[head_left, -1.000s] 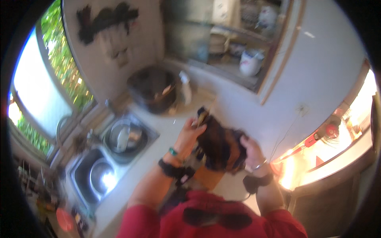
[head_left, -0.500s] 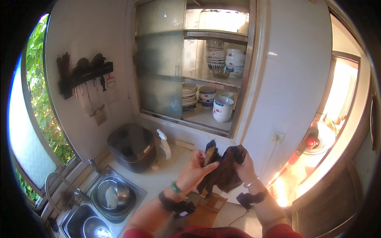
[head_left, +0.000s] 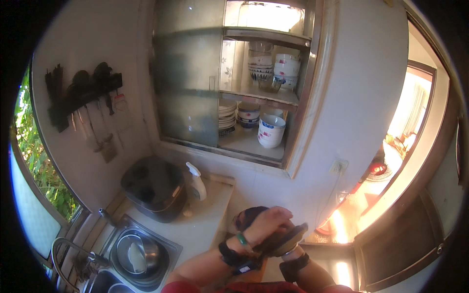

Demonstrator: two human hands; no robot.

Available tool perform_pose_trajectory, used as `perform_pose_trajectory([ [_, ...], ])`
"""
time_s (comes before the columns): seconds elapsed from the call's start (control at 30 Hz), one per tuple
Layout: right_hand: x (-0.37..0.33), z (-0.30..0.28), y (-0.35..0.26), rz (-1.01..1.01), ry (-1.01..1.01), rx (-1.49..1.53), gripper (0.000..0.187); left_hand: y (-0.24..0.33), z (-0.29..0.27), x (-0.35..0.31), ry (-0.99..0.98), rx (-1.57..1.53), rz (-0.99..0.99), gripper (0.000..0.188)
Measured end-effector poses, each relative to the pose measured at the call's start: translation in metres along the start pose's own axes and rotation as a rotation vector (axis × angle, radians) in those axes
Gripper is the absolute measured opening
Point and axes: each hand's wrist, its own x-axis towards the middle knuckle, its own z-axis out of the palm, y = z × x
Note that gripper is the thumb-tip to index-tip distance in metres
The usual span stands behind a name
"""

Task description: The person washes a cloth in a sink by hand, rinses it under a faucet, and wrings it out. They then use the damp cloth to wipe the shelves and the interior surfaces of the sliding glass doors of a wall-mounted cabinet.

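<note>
My left hand (head_left: 269, 225) reaches across to the right, its fingers curled down against a dark cloth piece (head_left: 284, 240) over my right hand. Another part of dark cloth (head_left: 255, 213) shows beyond my left hand; whether it is the same piece I cannot tell. My right hand (head_left: 291, 252) lies low, palm side up toward the left one, mostly covered by the cloth, so its fingers are hidden. A green bangle and dark straps circle my wrists.
Left of my hands stand a white spray bottle (head_left: 196, 181) and a black rice cooker (head_left: 154, 190) on the counter (head_left: 207, 215). Bowls fill the sink (head_left: 173, 244). An open cupboard (head_left: 293, 161) holds stacked bowls and plates. A utensil rack (head_left: 85, 97) hangs at left; a doorway opens at right.
Both hands have come lower and closer together. The cloth, held spread between them before, now lies over the right hand under the left. The view has shifted to the right.
</note>
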Motion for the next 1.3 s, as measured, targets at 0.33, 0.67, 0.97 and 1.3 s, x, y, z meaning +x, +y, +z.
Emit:
perform_pose_trajectory([
  [0.33,0.006,-0.062,0.031,-0.349,0.447,-0.663,0.035,-0.080,-0.035,-0.001,0.609,0.744,0.463,0.027],
  [0.67,0.025,-0.018,0.070,-0.346,0.606,-0.819,0.036,-0.059,-0.053,-0.046,0.362,0.868,0.259,0.022],
  [0.97,0.038,-0.006,0.085,-0.493,0.517,-1.137,0.064,-0.023,-0.054,-0.075,0.181,0.600,0.354,0.097],
  [1.3,0.063,0.125,0.017,0.173,0.277,-3.115,0.027,0.018,-0.085,-0.085,0.005,0.052,0.358,0.049],
])
